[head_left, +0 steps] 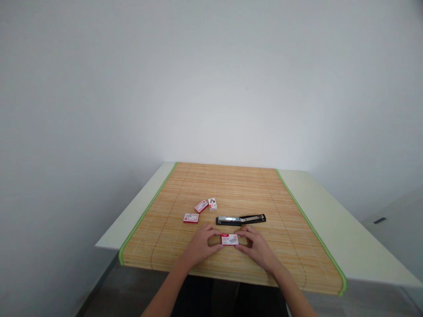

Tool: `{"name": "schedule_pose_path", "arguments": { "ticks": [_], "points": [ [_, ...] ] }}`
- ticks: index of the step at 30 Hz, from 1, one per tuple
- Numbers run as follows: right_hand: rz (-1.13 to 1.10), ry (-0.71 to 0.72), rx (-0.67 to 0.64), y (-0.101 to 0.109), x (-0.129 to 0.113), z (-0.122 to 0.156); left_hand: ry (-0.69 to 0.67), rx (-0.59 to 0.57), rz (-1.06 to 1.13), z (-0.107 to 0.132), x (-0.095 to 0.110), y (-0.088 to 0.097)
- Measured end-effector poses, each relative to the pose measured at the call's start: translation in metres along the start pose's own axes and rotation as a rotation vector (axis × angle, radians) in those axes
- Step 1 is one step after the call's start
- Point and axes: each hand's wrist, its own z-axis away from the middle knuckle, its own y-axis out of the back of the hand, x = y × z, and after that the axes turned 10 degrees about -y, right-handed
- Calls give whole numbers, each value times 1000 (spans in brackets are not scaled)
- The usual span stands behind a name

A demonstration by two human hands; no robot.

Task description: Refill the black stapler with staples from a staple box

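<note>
A small red and white staple box point(229, 239) sits low over the bamboo mat point(291, 229), pinched at its two ends by both hands. My left hand point(202, 243) grips its left end, fingers curled. My right hand point(254, 246) grips its right end the same way. Just beyond the box lies a black stapler point(240, 219), swung open flat, its metal rail showing.
Further left on the mat lie two more red staple boxes point(191, 218) point(201, 206) and a small white box point(213, 204). The mat has green edging and covers a pale table point(346, 237) set against a plain white wall.
</note>
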Motion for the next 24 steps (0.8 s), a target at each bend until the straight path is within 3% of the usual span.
{"name": "schedule_pose_path", "arguments": {
  "ticks": [24],
  "points": [
    [-41,-45,-47,10,-3,3,21,14,-66,9,-14,18]
  ]
}}
